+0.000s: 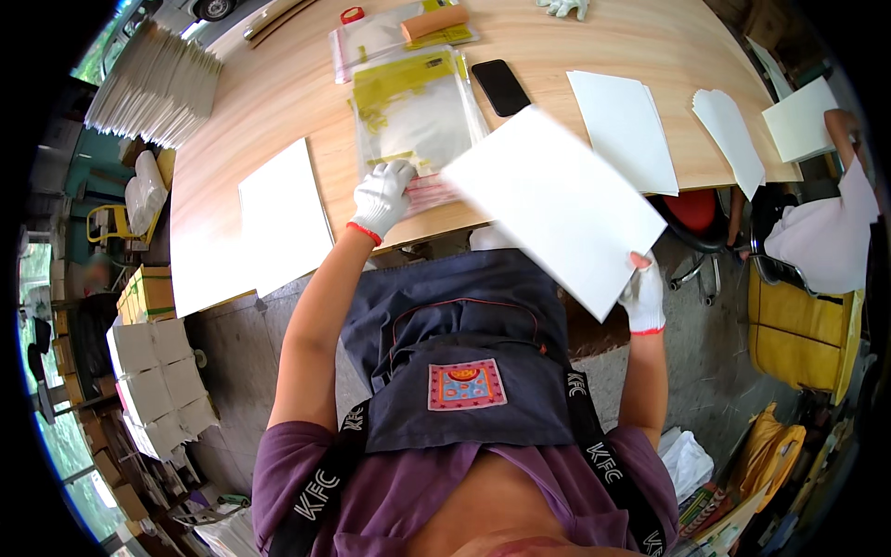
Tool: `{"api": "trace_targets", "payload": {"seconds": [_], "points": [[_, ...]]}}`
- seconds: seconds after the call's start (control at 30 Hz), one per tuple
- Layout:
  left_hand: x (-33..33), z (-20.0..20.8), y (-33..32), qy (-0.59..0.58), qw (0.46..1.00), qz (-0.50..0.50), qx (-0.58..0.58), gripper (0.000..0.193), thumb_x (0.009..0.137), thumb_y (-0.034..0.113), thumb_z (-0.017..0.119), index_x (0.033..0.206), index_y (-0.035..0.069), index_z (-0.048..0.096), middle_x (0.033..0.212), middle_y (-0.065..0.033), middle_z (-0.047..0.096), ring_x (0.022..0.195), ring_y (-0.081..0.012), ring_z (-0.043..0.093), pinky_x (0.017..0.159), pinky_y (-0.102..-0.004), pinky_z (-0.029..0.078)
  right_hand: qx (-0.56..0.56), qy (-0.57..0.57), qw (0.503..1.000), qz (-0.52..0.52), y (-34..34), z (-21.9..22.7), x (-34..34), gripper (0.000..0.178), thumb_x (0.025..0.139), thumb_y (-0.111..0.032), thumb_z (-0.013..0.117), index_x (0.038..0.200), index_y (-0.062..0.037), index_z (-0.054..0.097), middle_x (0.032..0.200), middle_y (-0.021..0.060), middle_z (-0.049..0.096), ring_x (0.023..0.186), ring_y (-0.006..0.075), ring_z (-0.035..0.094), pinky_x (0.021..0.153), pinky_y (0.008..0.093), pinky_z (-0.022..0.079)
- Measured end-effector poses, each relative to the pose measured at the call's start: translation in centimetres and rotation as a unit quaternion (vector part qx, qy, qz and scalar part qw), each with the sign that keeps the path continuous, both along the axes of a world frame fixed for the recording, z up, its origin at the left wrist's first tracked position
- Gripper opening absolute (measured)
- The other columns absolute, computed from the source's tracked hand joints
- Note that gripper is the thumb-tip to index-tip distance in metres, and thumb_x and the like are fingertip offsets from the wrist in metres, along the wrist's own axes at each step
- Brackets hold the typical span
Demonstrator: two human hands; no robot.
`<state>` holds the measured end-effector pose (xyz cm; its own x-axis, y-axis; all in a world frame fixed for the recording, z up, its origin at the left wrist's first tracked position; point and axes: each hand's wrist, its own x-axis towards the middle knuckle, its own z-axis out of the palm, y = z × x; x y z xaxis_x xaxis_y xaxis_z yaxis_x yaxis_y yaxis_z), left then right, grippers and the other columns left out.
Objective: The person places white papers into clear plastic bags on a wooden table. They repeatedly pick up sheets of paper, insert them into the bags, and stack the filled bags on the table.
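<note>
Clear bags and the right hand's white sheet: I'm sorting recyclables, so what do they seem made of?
Clear bags: probably thin, glossy plastic; see-through, with pale highlights. White sheet: likely paper or thin card, smooth and matte; opaque, evenly white, though blur hides fine texture.

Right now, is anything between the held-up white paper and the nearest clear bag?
Nothing visible: from this view, the white paper in the right grip overlaps the clear bag. The left grip is left of the paper.
</note>
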<state>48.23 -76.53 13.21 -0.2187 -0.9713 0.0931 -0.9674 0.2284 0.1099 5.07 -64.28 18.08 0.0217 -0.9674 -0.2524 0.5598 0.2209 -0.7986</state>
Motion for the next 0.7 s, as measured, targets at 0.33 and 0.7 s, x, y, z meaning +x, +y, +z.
{"api": "trace_targets", "payload": {"seconds": [0.33, 0.7], "points": [[1.1, -0.2, 1.0, 0.102, 0.990, 0.022, -0.099, 0.029, 0.074, 0.007, 0.057, 0.100, 0.017, 0.063, 0.105, -0.0031, 0.060, 0.100, -0.0274, 0.057, 0.079, -0.0416, 0.051, 0.088, 0.002, 0.996, 0.023, 1.4, -2.7, 6.1, 0.049, 0.082, -0.020, 0.057, 0.124, 0.0005, 0.046, 0.089, 0.0046, 0.061, 0.054, 0.0098, 0.055, 0.038, 0.0209, 0.038], [1.6, 2.3, 0.1, 0.393, 0.918, -0.052, -0.027, 0.037, 0.071, -0.010, 0.050, 0.100, 0.010, 0.062, 0.089, -0.0084, 0.060, 0.067, -0.0249, 0.055, 0.063, -0.0328, 0.047, 0.086, -0.130, 0.987, 0.039, 2.2, -4.6, 7.4, 0.032, 0.087, -0.012, 0.057, 0.116, -0.0019, 0.052, 0.095, 0.0075, 0.063, 0.073, 0.0141, 0.063, 0.056, 0.0242, 0.051]]}}
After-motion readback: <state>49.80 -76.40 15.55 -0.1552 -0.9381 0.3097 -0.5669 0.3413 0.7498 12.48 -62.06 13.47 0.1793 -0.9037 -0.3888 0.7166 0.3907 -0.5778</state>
